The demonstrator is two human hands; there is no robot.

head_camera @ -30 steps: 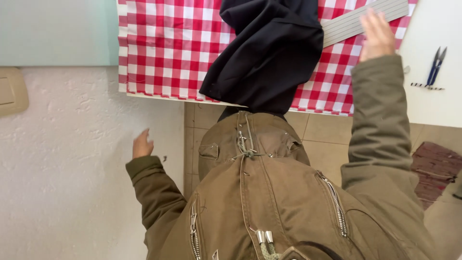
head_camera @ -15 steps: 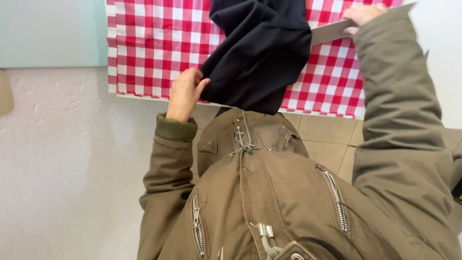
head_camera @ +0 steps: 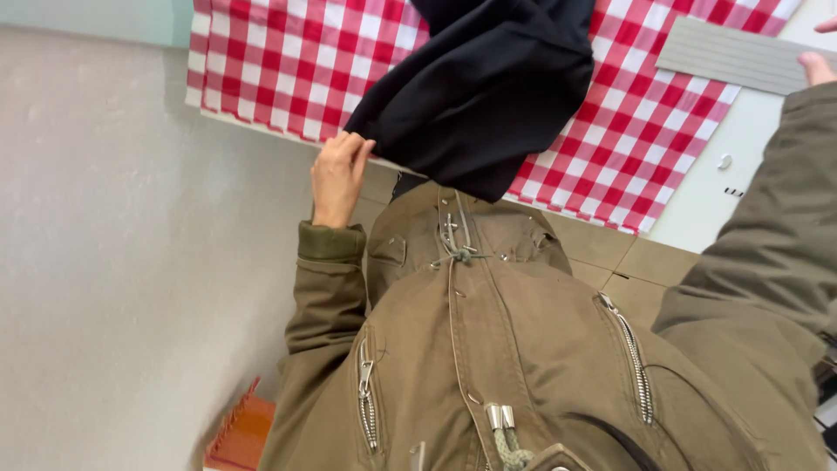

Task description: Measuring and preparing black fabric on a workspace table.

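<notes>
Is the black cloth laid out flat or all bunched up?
Bunched up. The black cloth lies in folds, hanging over the table edge, where the left hand touches it.

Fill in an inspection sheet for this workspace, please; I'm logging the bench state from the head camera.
Surface: table with a white top, mostly covered by a red-and-white checked cloth that hangs over the near edge.
Job's things: black garment lying on the cloth and drooping past the edge; grey ribbed board at far right.
Clutter: small white bit on the bare top; orange object low down by the wall.
Hands: left hand pinches the garment's lower edge; right hand touches the grey board, mostly out of frame.
Cables: nothing seen.
Surroundings: rough pale wall, beige tiled floor, wearer's olive jacket.
</notes>
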